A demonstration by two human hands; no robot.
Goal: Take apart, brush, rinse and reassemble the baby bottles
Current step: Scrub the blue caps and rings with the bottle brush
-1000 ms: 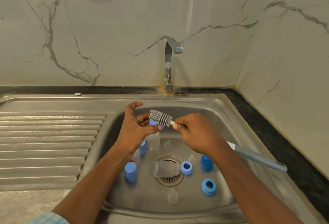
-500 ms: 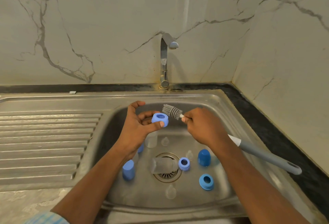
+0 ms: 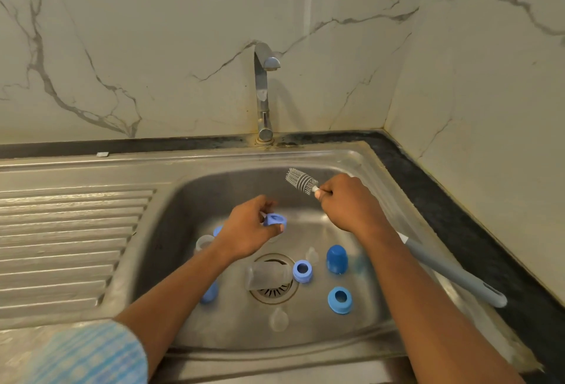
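My left hand (image 3: 249,232) pinches a blue bottle ring (image 3: 275,219) low over the steel sink (image 3: 195,200). My right hand (image 3: 351,205) grips the grey bottle brush (image 3: 301,180) just behind its bristles, and the handle (image 3: 452,272) trails back right over the sink rim. The brush head is apart from the ring, up and to the right. On the sink floor lie a clear bottle (image 3: 267,275) on its side over the drain, two blue rings (image 3: 302,271) (image 3: 340,299), a dark blue cap (image 3: 336,258), clear teats (image 3: 278,319) (image 3: 312,255) and a lighter blue cap (image 3: 209,292).
A steel tap (image 3: 263,90) stands at the back of the sink, with no water running. A ribbed draining board (image 3: 67,240) lies to the left. Marble walls close the back and the right. Another clear bottle (image 3: 203,243) stands by my left wrist.
My left hand turned palm down and lowered the blue ring toward the sink floor. My right hand drew the brush up and to the right, away from the ring.
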